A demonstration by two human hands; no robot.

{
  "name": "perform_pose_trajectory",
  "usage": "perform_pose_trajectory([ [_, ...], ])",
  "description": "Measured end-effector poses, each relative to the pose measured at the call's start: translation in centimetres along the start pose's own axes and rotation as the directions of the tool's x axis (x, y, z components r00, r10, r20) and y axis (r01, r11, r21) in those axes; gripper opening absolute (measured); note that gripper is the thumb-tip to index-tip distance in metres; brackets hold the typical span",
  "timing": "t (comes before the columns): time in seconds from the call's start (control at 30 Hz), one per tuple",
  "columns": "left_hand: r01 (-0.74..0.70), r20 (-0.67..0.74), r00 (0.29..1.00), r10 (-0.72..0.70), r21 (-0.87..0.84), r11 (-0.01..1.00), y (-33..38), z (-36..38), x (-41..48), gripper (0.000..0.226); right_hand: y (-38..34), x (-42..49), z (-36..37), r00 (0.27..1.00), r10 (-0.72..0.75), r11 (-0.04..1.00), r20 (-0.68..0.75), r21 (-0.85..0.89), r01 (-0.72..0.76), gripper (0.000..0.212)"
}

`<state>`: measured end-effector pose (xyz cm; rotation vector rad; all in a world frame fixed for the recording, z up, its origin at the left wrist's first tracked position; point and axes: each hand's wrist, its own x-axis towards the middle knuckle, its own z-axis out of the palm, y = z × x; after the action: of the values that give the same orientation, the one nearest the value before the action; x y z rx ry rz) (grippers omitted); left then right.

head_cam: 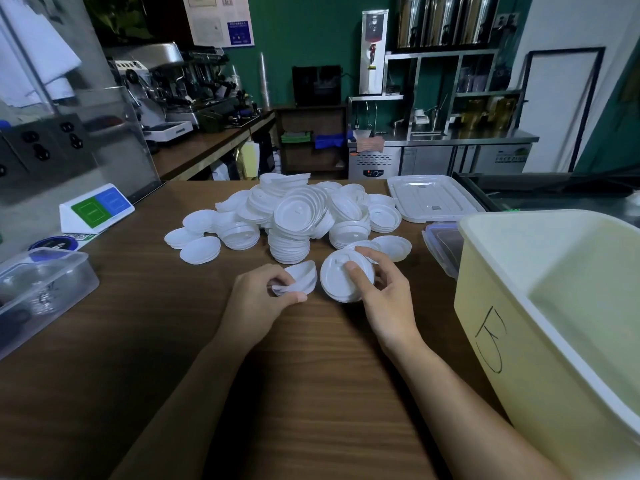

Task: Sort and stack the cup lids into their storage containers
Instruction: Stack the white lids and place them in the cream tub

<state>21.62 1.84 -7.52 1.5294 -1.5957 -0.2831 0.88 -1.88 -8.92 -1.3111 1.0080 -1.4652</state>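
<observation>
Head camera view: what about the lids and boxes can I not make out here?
All in the head view.
Thin white plastic lids in the left hand: fingers hide their number.
Pale yellow plastic bin: cut off by right and bottom edges.
Blue-rimmed clear box: mostly hidden behind that bin.
Clear plastic box, left: contents blurred, cut by left edge.

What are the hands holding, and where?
Left hand pinches a small lid stack by its edge; right hand grips a bigger lid stack by its rim.
</observation>
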Motion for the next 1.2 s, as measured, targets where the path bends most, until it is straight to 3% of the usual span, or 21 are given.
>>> perform_pose_trajectory([
  [0.5, 0.087, 0.010, 0.996, -0.087, -0.180, 0.980, 0.2, -0.1, 0.3, 0.027, 0.0, -0.1, -0.1, 0.999, 0.034, 0.999, 0.000, 0.002, -0.034, 0.037],
  [0.63, 0.127, 0.010, 0.991, -0.131, -0.320, 0.939, 0.5, -0.2, 0.5, 0.023, -0.1, -0.1, -0.1, 1.000, 0.019, 1.000, 0.011, -0.006, -0.019, 0.036],
  [0.73, 0.107, -0.041, 0.989, -0.139, -0.438, 0.893, 0.9, -0.3, 0.5, 0.021, 0.0, -0.1, -0.1, 1.000, 0.008, 1.000, 0.023, -0.008, -0.008, 0.036],
  [0.9, 0.070, -0.137, 0.978, -0.158, -0.498, 0.864, 1.5, -0.4, 0.4, 0.024, 0.2, 0.0, -0.1, 0.999, -0.017, 1.000, 0.033, -0.026, 0.018, 0.038],
  [1.2, 0.020, 0.064, 0.998, 0.007, -0.410, 0.912, 1.9, 0.8, -0.3, 0.040, -0.4, -0.7, 0.5, 0.972, -0.035, 0.998, 0.234, -0.045, 0.047, 0.034],
])
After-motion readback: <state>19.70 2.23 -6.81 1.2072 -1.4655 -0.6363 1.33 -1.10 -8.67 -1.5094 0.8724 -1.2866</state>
